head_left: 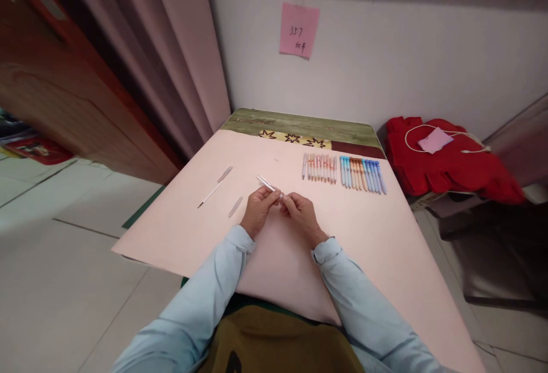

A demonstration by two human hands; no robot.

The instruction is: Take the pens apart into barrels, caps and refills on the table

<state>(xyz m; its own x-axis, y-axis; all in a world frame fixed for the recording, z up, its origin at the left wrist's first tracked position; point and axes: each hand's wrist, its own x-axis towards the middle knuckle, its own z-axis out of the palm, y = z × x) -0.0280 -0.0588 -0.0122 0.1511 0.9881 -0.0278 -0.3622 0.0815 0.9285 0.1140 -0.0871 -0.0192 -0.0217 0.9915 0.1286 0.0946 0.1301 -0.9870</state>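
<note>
My left hand (258,208) and my right hand (301,211) meet over the pink sheet (363,230) on the table. Both are closed on a clear pen barrel (268,183), which sticks out up and to the left from my left fingers. My right fingers pinch its near end. A thin refill (213,190) and a small clear pen part (235,207) lie on the sheet left of my hands. Two rows of pens (342,170) lie side by side behind my right hand.
A pink sticky note (298,29) hangs on the wall. A red cloth with a white cable and a pink slip (445,159) lies right of the table. A curtain (171,59) and a wooden cabinet (64,99) stand at the left.
</note>
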